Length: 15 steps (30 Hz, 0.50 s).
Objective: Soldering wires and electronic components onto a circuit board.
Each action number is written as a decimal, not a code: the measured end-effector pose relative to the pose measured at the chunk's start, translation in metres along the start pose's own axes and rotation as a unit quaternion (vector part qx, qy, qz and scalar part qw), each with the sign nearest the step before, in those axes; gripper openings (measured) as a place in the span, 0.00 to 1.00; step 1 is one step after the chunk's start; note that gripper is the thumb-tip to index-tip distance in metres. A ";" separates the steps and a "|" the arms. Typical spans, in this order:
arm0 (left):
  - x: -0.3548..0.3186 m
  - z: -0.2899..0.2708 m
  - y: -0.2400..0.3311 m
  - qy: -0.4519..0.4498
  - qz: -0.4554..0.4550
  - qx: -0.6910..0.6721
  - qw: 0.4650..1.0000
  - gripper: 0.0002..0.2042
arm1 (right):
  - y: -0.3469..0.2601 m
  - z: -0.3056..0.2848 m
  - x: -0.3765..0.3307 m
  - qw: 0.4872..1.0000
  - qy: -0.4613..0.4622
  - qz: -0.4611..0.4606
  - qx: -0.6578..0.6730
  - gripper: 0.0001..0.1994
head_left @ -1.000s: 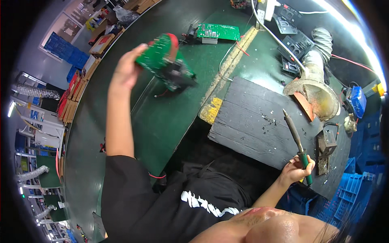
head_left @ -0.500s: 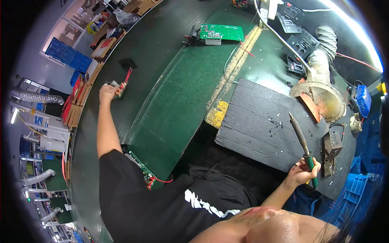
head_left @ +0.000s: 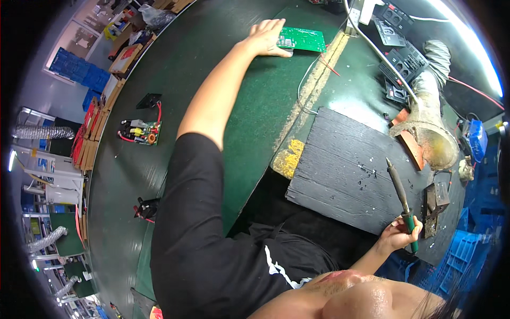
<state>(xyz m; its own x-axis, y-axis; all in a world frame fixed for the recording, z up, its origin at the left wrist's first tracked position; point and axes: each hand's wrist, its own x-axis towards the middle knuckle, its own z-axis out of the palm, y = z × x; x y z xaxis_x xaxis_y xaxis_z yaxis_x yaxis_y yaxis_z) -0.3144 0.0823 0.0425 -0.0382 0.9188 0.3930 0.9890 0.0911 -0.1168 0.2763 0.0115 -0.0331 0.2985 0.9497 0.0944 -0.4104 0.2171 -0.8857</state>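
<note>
1. I saw that my left hand (head_left: 265, 38) had left the small circuit assembly with yellow, black and copper-coloured parts (head_left: 142, 133); it lay released, well left of the flat black planked-wood slab (head_left: 340, 170), with red leads reaching a thin black plate (head_left: 149, 101).
2. That hand had crossed to the rectangular green circuit board (head_left: 305, 40), which sat beyond the slab, toward its left. Thumb and fingers straddled the board's left end, but I could not tell whether they had closed on it.
3. My right hand (head_left: 401, 234) stayed clenched around the green-handled soldering iron with a grey metal barrel (head_left: 398, 186), near the slab's right side.
4. I judged that handling had passed between boards, the iron not yet touching either.
</note>
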 end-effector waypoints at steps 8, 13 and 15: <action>0.031 -0.013 0.006 -0.240 -0.102 0.112 0.959 0.39 | 0.003 -0.004 0.001 1.000 0.023 0.004 0.013 0.16; -0.069 -0.059 0.008 -0.104 -0.115 0.148 0.977 0.44 | -0.001 0.001 0.001 1.000 0.004 0.016 0.012 0.17; -0.106 -0.079 0.031 -0.077 -0.111 0.112 0.984 0.45 | 0.002 -0.007 0.005 1.000 0.003 0.019 0.021 0.17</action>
<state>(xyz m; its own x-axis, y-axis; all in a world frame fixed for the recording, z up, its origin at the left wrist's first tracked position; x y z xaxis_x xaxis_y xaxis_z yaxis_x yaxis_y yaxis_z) -0.2680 -0.0429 0.0694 -0.2888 0.9121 0.2908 0.8976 0.3637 -0.2492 0.2832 0.0156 -0.0380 0.2867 0.9562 0.0593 -0.4568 0.1909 -0.8688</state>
